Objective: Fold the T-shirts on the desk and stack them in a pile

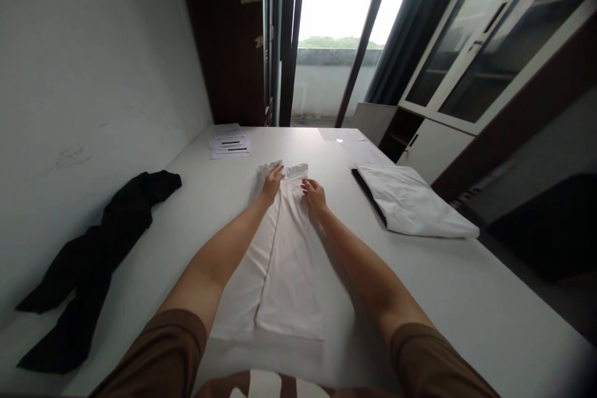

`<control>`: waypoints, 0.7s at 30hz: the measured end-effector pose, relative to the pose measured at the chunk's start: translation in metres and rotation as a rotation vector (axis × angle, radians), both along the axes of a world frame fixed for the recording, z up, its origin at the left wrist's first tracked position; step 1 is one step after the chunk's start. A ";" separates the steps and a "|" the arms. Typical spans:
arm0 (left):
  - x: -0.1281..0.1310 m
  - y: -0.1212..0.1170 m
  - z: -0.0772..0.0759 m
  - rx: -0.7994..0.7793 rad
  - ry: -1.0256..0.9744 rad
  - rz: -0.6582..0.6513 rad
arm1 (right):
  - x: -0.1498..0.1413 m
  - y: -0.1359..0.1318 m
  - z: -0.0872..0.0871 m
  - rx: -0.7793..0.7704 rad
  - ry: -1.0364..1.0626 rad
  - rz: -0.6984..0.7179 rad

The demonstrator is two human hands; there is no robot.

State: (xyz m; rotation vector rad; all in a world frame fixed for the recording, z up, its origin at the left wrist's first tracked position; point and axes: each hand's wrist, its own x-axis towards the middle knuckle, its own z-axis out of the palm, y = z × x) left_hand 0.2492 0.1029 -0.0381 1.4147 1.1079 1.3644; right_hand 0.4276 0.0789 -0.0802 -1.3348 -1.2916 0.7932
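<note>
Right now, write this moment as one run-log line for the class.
left hand: on white garment's waistband | right hand: at its right edge | black garment: left | folded white cloth: right

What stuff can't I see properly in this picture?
All in the head view:
- Writing on the stacked papers: too small.
- Most of the black layer: covered by the folded white cloth.
- The shirt's print: cut off by the bottom edge.
- Right hand: too small to tell its grip.
</note>
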 end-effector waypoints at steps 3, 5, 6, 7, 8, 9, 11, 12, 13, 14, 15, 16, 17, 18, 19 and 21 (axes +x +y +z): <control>0.026 -0.009 -0.005 0.012 0.075 -0.117 | 0.016 0.004 -0.005 -0.012 0.149 -0.035; 0.034 -0.018 -0.007 0.031 0.144 -0.204 | 0.023 0.006 -0.008 -0.012 0.178 -0.039; 0.035 -0.022 -0.007 0.042 0.179 -0.241 | 0.025 0.007 -0.009 -0.012 0.174 -0.040; 0.034 -0.027 -0.007 0.049 0.205 -0.270 | 0.026 0.008 -0.011 -0.011 0.155 -0.042; 0.031 -0.032 -0.007 0.060 0.238 -0.287 | 0.026 0.008 -0.012 -0.010 0.119 -0.041; 0.025 -0.038 -0.006 0.079 0.288 -0.291 | 0.025 0.009 -0.013 -0.007 0.068 -0.043; 0.008 -0.050 -0.004 0.148 0.456 -0.271 | 0.021 0.010 -0.013 0.003 -0.064 -0.045; -0.003 -0.057 -0.003 0.194 0.562 -0.251 | 0.019 0.010 -0.013 0.009 -0.139 -0.044; -0.015 -0.065 -0.002 0.240 0.673 -0.228 | 0.016 0.011 -0.012 0.013 -0.215 -0.045; -0.027 -0.075 -0.001 0.276 0.769 -0.204 | 0.014 0.011 -0.011 0.019 -0.292 -0.049; -0.040 -0.085 -0.001 0.295 0.844 -0.181 | 0.011 0.013 -0.009 0.022 -0.372 -0.055; -0.052 -0.097 0.000 0.303 0.911 -0.159 | 0.008 0.014 -0.007 0.021 -0.453 -0.062; -0.063 -0.110 0.001 0.303 0.973 -0.138 | 0.006 0.017 -0.006 0.016 -0.532 -0.072; -0.074 -0.124 0.001 0.295 1.032 -0.120 | 0.003 0.020 -0.004 0.006 -0.605 -0.087; -0.084 -0.138 0.003 0.282 1.086 -0.110 | 0.001 0.024 -0.002 -0.006 -0.669 -0.106; -0.100 -0.167 0.006 0.243 1.170 -0.095 | -0.004 0.033 0.000 -0.039 -0.770 -0.148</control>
